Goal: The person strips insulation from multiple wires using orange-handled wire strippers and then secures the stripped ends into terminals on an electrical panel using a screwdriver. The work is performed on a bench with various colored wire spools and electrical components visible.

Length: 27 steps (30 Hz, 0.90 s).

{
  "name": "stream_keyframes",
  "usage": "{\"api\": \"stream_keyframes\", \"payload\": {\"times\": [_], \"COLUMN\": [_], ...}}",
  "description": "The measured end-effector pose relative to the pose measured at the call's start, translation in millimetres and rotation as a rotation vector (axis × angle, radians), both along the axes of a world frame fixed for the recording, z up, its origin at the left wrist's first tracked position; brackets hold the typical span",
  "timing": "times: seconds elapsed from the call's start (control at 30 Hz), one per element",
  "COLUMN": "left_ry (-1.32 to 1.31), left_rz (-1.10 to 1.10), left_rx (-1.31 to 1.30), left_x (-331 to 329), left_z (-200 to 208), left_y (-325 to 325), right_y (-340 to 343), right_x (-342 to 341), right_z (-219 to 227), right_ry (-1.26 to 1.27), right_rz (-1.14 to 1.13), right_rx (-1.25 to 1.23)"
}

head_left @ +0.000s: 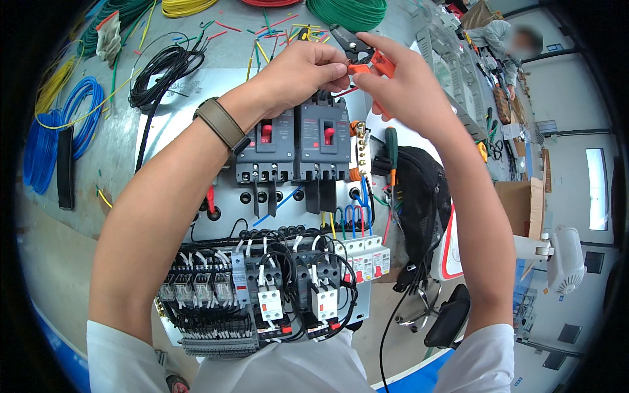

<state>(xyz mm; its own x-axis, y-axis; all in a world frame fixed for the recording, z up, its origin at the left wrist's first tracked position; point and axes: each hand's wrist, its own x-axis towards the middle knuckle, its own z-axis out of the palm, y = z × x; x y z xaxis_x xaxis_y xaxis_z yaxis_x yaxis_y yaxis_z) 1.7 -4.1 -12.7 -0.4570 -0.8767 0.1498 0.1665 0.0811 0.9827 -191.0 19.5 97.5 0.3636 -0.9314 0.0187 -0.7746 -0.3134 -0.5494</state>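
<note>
Above the panel's far side, my right hand (pixel 409 88) is closed around orange-handled pliers (pixel 382 64); their jaws are mostly hidden by my fingers. My left hand (pixel 304 71) pinches right beside the pliers, and whatever sits between its fingertips is too small and covered to tell. Under my hands stand two dark grey circuit breakers (pixel 322 141) with red toggles. A brass terminal bar (pixel 361 147) is mounted to their right. Closer to me, the mounting plate (pixel 226 226) carries contactors (pixel 269 302), relays (pixel 203 288) and small white breakers (pixel 363 259), joined by black wires.
Coils of blue wire (pixel 39 154), black wire (pixel 164 75) and green wire (pixel 347 12) lie on the table, with coloured offcuts around. A green-handled screwdriver (pixel 391 147) and a black mesh bag (pixel 419 203) are at right. Another person (pixel 495 39) works at the far right.
</note>
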Motion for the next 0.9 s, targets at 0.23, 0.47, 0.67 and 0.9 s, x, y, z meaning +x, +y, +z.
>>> {"api": "stream_keyframes", "payload": {"times": [0.23,0.47,0.67,0.9], "left_ry": [-0.023,-0.058,-0.071,-0.072], "left_rz": [0.014,0.051,0.043,0.042], "left_rx": [0.024,0.033,0.021,0.038], "left_x": [-1,-2,-1,-2], "left_z": [3,4,2,2], "left_y": [4,2,1,1], "right_y": [-6,-8,1,1], "right_x": [-16,-19,-8,-13], "right_z": [-1,-17,-20,-24], "right_ry": [-0.635,-0.740,-0.550,-0.679], "right_rz": [-0.199,-0.147,-0.134,-0.162], "right_rx": [0.664,0.681,0.429,0.505]}}
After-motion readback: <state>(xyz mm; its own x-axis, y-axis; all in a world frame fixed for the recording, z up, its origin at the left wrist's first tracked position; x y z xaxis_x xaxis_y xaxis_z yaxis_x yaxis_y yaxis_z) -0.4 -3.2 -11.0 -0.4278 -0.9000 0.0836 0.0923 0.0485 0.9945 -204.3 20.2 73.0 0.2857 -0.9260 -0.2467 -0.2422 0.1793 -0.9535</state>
